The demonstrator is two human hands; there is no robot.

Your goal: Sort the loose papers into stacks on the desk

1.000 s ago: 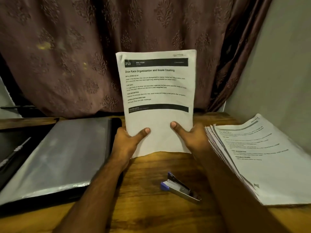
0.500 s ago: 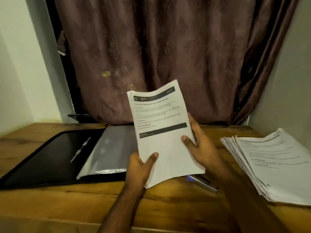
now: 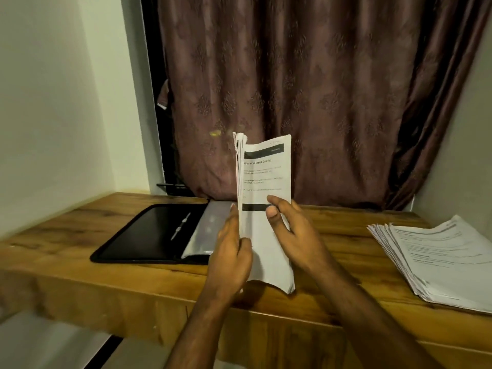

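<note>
Currently, a black open folder lies flat on the wooden worktop at left, with a pen clipped inside it and a clear plastic sleeve on its right half; a fanned paper stack rests on the worktop at right, well apart from the hands; a brown patterned curtain hangs behind the worktop, between pale walls. The held sheaf of papers stands upright above the near worktop edge and screens part of the sleeve and the worktop behind it. The left hand grips the sheaf at its lower left edge, fingers curled around it; the right hand pinches the front sheet, thumb on the printed face. Compared with half a second ago, the sheaf has turned nearly edge-on so its left page edges show; the stapler seen then beneath the papers is no longer visible; the view has shifted left and back.
</note>
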